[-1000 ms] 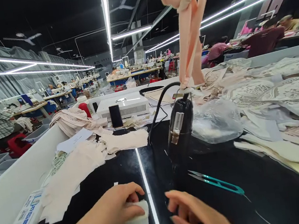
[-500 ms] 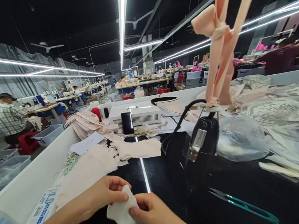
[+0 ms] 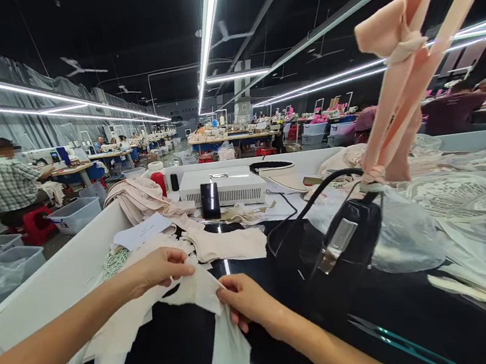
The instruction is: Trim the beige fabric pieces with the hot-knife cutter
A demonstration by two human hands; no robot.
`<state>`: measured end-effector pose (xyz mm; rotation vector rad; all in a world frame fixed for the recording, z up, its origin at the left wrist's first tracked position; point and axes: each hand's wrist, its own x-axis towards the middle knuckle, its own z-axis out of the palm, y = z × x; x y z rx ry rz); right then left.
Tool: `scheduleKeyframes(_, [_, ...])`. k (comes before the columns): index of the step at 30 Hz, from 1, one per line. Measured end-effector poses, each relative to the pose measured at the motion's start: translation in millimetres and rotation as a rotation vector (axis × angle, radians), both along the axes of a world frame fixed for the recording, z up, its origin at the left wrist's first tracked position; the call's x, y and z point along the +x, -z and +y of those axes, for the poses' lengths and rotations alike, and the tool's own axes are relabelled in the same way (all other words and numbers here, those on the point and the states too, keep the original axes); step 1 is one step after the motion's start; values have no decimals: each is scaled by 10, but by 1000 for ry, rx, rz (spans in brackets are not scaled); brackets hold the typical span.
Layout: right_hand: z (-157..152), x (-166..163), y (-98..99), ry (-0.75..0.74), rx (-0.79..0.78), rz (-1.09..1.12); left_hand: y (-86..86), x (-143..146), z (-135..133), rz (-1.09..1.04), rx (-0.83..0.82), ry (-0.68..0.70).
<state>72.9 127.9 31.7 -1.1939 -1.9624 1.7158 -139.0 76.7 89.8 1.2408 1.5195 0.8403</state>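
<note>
Between both hands a pale cream piece of fabric [image 3: 205,288] is stretched, its lower end hanging over the black tabletop [image 3: 170,347]. My left hand [image 3: 165,268] pinches the upper left corner between thumb and fingers. On the right edge, my right hand [image 3: 245,301] grips the fabric with its thumb on top. Under and behind the left forearm lies a pile of cream fabric pieces [image 3: 122,323]. A flat stack of similar pieces [image 3: 233,243] lies just beyond the hands.
Strips of peach fabric hold up a black electric cutter-like device [image 3: 352,233] with a metal plate, right of centre. Teal-handled thread snips [image 3: 402,340] lie front right. A phone [image 3: 210,201] leans on a white box [image 3: 243,182]. Lace pieces [image 3: 453,184] heap at right. A person [image 3: 9,177] sits far left.
Both hands have moved up and away from me with the fabric. The piece, bunched between the fingers before, is now spread out and hanging. The view has shifted slightly.
</note>
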Motion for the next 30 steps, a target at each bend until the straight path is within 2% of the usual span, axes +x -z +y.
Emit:
scheduleKeyframes(3, [300,-1,-70,114,171,11,-132,-58,267,86,188,-75])
scheduleKeyframes(6, [663,11,-145,271,421,56,-182,-36,545,155,462,-188])
scheduleKeyframes(8, [900,35,-155,362,603,64,-116,6,697,204,621,-243])
scheduleKeyframes(11, [1167,97,-71,400,824,-2,134,62,831,294,744,-238])
scheduleKeyframes(15, [1302,205,154,295,999,-153,548,72,837,407,746,-130])
scheduleKeyframes(18, [1317,264,291,228,1077,-266,733,51,791,484,718,-51])
scheduleKeyframes(23, [1333,288,366,178,1150,-408,782,43,751,609,666,52])
scheduleKeyframes(30, [1319,268,394,149,1198,-504,786,75,713,759,603,106])
